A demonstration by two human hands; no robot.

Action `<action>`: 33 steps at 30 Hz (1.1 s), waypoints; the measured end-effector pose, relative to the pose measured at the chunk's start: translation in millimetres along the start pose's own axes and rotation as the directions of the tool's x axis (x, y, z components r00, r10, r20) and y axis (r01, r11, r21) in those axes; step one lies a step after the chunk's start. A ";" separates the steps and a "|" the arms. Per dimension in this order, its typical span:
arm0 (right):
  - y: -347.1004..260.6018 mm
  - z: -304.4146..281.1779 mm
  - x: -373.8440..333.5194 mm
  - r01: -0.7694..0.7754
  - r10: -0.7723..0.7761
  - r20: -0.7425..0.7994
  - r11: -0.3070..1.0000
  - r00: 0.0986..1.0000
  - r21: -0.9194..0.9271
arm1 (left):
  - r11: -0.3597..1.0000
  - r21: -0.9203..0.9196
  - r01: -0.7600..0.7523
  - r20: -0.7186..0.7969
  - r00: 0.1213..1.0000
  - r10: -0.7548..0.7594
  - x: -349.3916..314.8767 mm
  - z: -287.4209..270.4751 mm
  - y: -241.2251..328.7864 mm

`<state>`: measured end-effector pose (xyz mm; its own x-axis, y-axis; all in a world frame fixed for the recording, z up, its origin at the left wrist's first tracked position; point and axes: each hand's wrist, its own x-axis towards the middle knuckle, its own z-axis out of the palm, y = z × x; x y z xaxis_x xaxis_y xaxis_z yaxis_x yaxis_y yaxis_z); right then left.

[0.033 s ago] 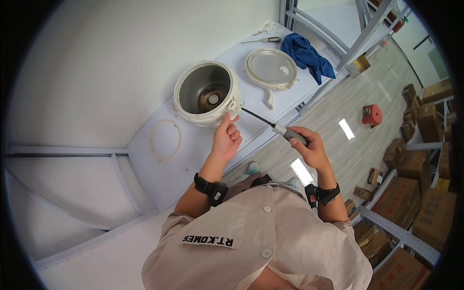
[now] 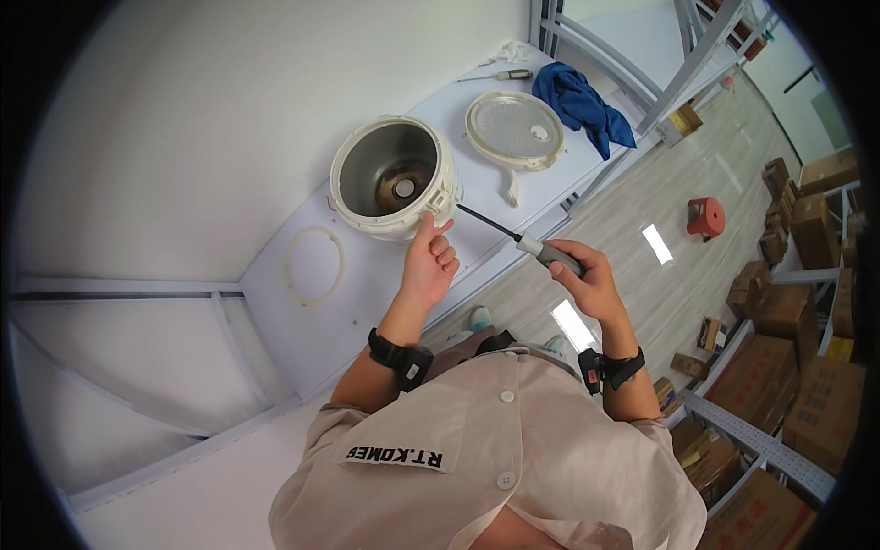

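A white rice cooker body (image 2: 367, 221) with a grey metal inside stands uncovered on the white table (image 2: 293, 344). My left hand (image 2: 428, 264) is at the front of its rim, with index finger and thumb at the latch part and the other fingers curled in. In my right hand (image 2: 591, 278) is a screwdriver (image 2: 553, 257) with a grey handle. Its dark shaft points left, the tip at the cooker's side just right of the latch; whether it touches is hard to see. Beyond lies the removed round lid (image 2: 509, 128), its hinged arm toward me.
A pale sealing ring (image 2: 287, 264) lies left of the cooker. Behind the lid are a second screwdriver (image 2: 515, 75), a blue cloth (image 2: 577, 99) and crumpled white tissue (image 2: 511, 52). Rightward on the floor stands a red stool (image 2: 706, 220), then shelving with cardboard boxes (image 2: 756, 380).
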<state>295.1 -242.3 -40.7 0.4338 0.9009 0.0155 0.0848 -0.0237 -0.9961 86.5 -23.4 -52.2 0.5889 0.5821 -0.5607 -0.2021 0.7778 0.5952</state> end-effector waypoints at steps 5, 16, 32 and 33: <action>15.1 16.4 4.6 0.077 -0.072 -0.054 0.991 0.996 0.108 | 0.999 0.036 0.029 -0.048 0.998 -0.027 3.3 -3.2 2.4; 20.1 60.6 47.4 -0.184 0.169 0.084 0.956 0.982 0.227 | 0.981 0.189 0.041 0.010 0.999 -0.044 4.4 -15.0 8.7; 10.9 130.7 105.1 0.054 -0.035 -0.049 0.887 0.998 0.459 | 0.964 0.257 0.070 0.196 0.973 -0.123 15.2 -33.7 15.2; 15.5 130.2 107.9 0.050 -0.026 -0.067 0.919 0.997 0.390 | 0.963 0.266 0.055 0.202 0.973 -0.111 15.5 -34.4 14.8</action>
<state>226.4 -89.0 -65.8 0.4908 0.8700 0.0473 -0.2500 0.1926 -0.9489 65.8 5.3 -71.9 0.7539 0.4317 -0.4952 0.0456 0.7176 0.6950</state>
